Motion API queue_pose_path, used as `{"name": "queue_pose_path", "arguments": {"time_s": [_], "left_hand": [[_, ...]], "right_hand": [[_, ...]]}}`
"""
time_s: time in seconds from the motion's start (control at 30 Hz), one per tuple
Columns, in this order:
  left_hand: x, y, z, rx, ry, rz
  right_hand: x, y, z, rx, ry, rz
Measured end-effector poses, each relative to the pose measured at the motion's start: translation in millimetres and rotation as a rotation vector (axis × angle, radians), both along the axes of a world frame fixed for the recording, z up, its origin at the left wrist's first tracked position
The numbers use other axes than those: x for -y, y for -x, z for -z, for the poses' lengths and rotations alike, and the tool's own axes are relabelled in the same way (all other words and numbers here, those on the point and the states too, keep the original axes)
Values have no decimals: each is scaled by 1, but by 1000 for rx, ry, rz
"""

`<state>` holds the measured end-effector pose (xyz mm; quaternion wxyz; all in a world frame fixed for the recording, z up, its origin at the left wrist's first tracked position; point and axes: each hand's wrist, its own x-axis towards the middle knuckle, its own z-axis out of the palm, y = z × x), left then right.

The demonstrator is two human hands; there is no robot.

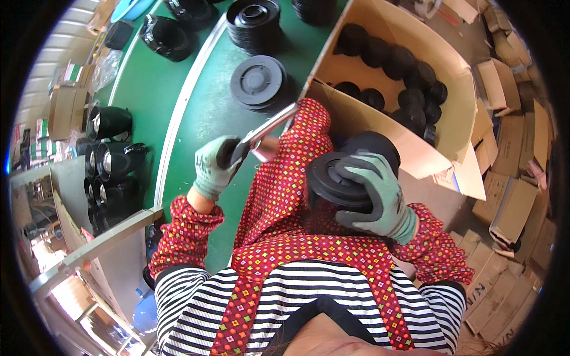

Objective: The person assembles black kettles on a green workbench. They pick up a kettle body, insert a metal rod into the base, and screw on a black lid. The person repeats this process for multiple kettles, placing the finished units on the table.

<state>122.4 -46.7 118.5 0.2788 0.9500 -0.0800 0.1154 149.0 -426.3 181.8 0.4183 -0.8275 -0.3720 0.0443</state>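
Observation:
My left hand (217,165), in a pale green and grey glove, is closed around the dark end of a shiny silver metal piece (272,126). Its exact kind I cannot make out. The silver part points up and right over the green table (202,113). On the right, my gloved right hand (377,196) grips a round black part with a ridged, disc-like top (326,178), held in front of my red patterned apron (285,172). Another black round piece (374,145) shows just beyond that hand. Its lower side is hidden.
A stack of black round discs (257,82) stands on the table, another stack (253,24) behind it. An open cardboard box (338,110) at the right contains several black round parts. Black pitcher-like bodies (113,160) stand left. Flattened cartons (504,285) lie at the right.

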Motion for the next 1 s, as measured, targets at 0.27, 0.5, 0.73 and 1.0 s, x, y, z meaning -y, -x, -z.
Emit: {"name": "queue_pose_path", "arguments": {"time_s": [0.27,0.5,0.73,1.0], "left_hand": [[-50,102,71,-211,-127,-255],[2,99,-62,55,534,180],[-62,95,-84,86,1125,-421],[-297,-125,28,275,624,-877]], "right_hand": [[-34,-31,-26,-11,-395,246],[-117,-67,-15,-957,-843,241],[-200,-33,15,-680,-670,-24],[-179,-4,70,-304,-200,-263]]}}
